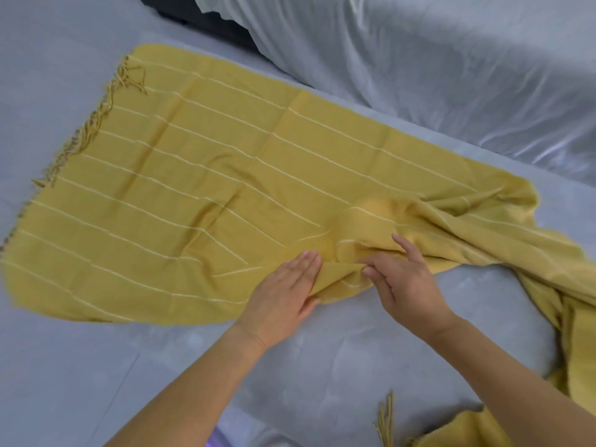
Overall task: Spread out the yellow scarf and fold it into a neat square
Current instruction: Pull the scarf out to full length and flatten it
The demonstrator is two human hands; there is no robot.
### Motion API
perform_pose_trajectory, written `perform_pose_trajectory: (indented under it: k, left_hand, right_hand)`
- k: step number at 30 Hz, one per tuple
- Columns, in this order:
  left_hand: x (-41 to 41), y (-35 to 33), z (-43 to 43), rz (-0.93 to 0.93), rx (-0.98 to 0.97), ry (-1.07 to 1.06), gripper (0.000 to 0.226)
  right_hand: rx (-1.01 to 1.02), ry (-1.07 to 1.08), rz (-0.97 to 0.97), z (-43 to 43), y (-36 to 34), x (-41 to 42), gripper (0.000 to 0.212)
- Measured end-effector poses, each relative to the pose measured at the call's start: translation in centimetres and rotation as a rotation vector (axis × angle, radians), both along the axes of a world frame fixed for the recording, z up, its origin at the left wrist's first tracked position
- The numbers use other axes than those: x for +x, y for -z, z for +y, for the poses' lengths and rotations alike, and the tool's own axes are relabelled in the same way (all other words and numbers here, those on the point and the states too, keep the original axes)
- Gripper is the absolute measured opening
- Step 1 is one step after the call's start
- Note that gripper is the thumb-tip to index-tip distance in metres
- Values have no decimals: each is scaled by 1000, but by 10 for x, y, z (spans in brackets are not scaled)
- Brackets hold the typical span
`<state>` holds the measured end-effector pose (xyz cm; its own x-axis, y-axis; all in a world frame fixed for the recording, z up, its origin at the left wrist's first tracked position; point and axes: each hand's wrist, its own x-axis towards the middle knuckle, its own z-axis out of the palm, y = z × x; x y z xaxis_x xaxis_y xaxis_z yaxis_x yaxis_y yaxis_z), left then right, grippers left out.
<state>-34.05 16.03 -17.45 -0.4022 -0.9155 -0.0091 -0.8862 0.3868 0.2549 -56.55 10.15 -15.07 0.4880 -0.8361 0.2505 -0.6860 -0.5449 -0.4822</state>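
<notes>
The yellow scarf, with thin white stripes and a fringed left end, lies mostly flat across the grey bed. Its right part is bunched and trails off to the lower right, where another fringed end shows near the bottom edge. My left hand rests flat, fingers together, on the scarf's near edge. Just to its right, my right hand pinches a raised fold of the scarf between thumb and fingers.
A grey bed sheet covers the surface under the scarf. A rumpled pale satin duvet lies along the far right, close to the scarf's far edge. A dark object shows at the top.
</notes>
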Motion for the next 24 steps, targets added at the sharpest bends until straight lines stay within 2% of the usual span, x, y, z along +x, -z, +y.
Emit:
perform_pose_trajectory:
  k: [2, 6, 10, 13, 17, 21, 24]
  left_hand:
    - [-5, 1, 2, 7, -21, -9, 51]
    - [-3, -1, 12, 62, -34, 39, 45]
    - [2, -12, 33, 134, 55, 93, 58]
    - [6, -20, 49, 200, 147, 125, 57]
    - [9, -22, 69, 157, 134, 240, 51]
    - [7, -7, 63, 77, 136, 234, 47]
    - [2, 6, 48, 78, 116, 168, 45]
  right_hand:
    - [-10, 6, 5, 5, -1, -4, 47]
    - [-10, -16, 32, 20, 1, -17, 40]
    - [13, -24, 57, 50, 6, -30, 37]
    - [21, -46, 46, 82, 6, -38, 27]
    - [-19, -73, 117, 121, 13, -42, 23]
    - [-49, 63, 229, 126, 31, -37, 35]
    - [-61, 180, 275, 113, 42, -30, 32]
